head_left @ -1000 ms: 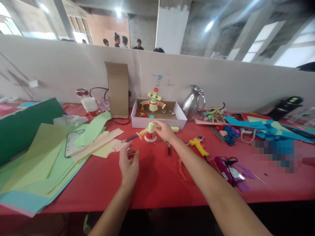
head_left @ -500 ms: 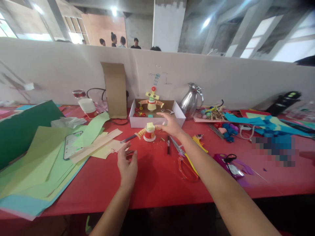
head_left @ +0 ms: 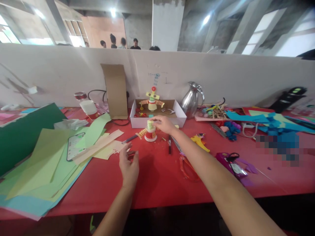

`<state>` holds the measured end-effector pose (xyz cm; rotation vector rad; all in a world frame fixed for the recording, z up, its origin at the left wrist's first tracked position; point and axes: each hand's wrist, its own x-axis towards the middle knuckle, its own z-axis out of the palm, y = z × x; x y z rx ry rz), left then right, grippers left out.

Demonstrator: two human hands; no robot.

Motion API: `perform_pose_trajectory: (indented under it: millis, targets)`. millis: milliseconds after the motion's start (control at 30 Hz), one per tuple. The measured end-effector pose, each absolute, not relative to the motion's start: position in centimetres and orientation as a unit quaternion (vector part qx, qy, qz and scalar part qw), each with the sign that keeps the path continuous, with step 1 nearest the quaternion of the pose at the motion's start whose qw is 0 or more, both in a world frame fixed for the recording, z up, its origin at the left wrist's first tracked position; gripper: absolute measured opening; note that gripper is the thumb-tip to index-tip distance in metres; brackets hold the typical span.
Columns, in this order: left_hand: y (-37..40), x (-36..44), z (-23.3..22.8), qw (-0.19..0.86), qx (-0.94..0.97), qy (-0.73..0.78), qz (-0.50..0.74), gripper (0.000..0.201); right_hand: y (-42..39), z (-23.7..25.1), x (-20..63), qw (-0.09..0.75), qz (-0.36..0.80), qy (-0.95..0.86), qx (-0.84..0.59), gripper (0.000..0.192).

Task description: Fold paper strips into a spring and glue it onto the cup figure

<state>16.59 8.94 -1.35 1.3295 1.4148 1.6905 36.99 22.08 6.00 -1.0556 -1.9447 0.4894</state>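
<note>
On the red table stands an upturned red-and-white paper cup (head_left: 150, 135) with a pleated paper arm (head_left: 142, 133) on its left side. A pale yellow-green folded paper spring (head_left: 150, 125) rises from its top. My right hand (head_left: 164, 125) pinches the upper end of that spring between thumb and fingers, and hides the cup's right side. My left hand (head_left: 129, 162) hovers nearer the table's front edge, fingers loosely curved and apart, holding nothing. Behind the cup, a similar finished paper figure (head_left: 152, 104) with a red ball on its head stands in a white box (head_left: 157, 123).
Coloured paper sheets (head_left: 46, 154) and a phone (head_left: 74, 146) lie to the left. Scissors (head_left: 188, 167), a marker (head_left: 169, 145) and a yellow glue gun (head_left: 199, 143) lie around my right forearm. A steel jug (head_left: 192, 100) stands behind, beside the box.
My right hand has moved left, from beside the cup to the top of the folded paper. The spring stands taller, stretched upward. My left hand has barely moved.
</note>
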Motion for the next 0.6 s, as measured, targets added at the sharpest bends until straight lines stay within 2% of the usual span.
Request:
perform_pose_trajectory:
  millis: [133,433,600]
  targets:
    - [8.9,16.6,-1.3,0.282,0.497,0.529,0.627,0.038,22.5,5.1,37.1,0.435,0.224,-0.759,-0.429,0.024]
    - [8.8,16.7,-1.2,0.286,0.497,0.529,0.625,0.038,22.1,4.1,37.2,0.384,0.195,-0.789,-0.438,0.022]
    - [9.0,16.7,-1.3,0.284,0.498,0.523,0.63,0.037,22.1,4.8,37.4,0.404,0.193,-0.79,-0.42,0.033]
